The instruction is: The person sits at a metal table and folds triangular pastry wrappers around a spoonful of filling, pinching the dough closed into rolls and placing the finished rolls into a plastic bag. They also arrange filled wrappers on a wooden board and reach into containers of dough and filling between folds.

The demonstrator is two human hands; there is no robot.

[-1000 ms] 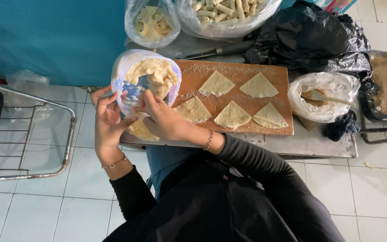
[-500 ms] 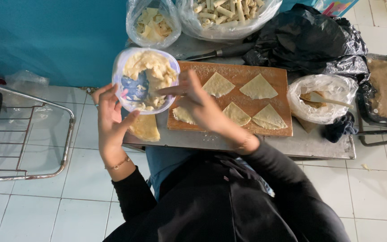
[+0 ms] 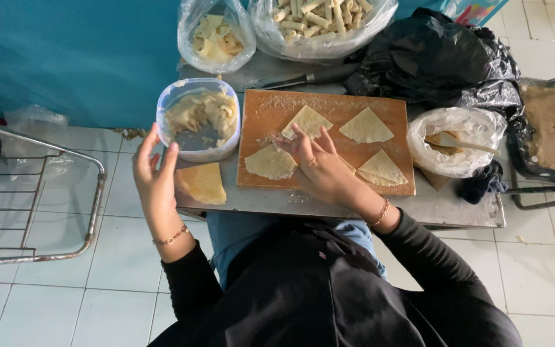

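Dough triangle [image 3: 308, 120] under right hand [image 3: 319, 168] fingertips, part-hidden, left hand [image 3: 155, 177] grip wide.

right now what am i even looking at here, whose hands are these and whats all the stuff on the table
This is one view from a camera worn on a person's head, looking straight down; no machine is involved. The left hand rests against a clear tub of pale filling. The right hand hovers over a wooden board, fingertips on a triangular dough wrapper, holding nothing. More wrappers lie on the board, with a stack beside it on the metal table. Bags of rolled pieces sit at the back.
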